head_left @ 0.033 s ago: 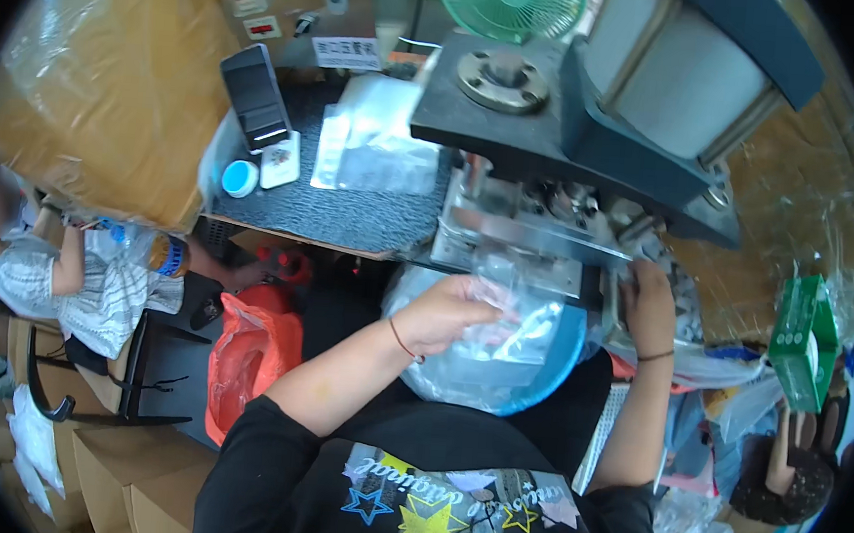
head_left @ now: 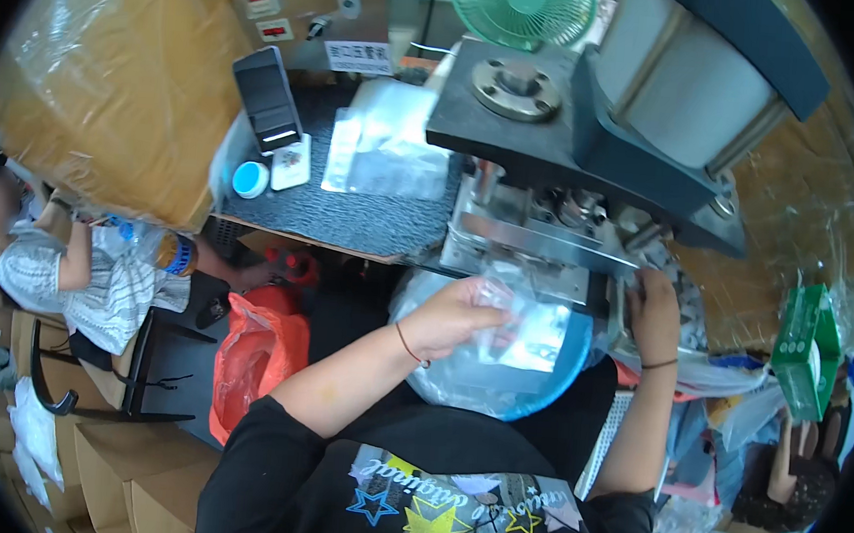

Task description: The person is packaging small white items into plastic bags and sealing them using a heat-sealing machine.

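My left hand [head_left: 458, 318] is closed, thumb against fingers, on a clear plastic bag [head_left: 496, 296]. The bag hangs over a blue tub [head_left: 579, 351] on my lap, just in front of the metal press [head_left: 511, 134]. More clear plastic [head_left: 439, 371] lies in the tub. At the press's right side, my right hand [head_left: 654, 307] has its fingers curled at the end of a long flat metal bar [head_left: 552, 244]. The bar crosses the front of the press bed, and the fingertips are partly hidden.
Clear bags [head_left: 391, 150], a blue-lidded jar [head_left: 250, 180] and a dark flip-lid device [head_left: 265, 102] sit on the dark mat [head_left: 341, 216]. A green fan [head_left: 524, 6] stands behind. An orange-red bag [head_left: 252, 363] is at left, a green box [head_left: 806, 347] at right; a seated person [head_left: 80, 272] is far left.
The whole view shifts slightly to the right and down. The clear bag in my left hand hangs a little differently; my right hand stays at the bar's end.
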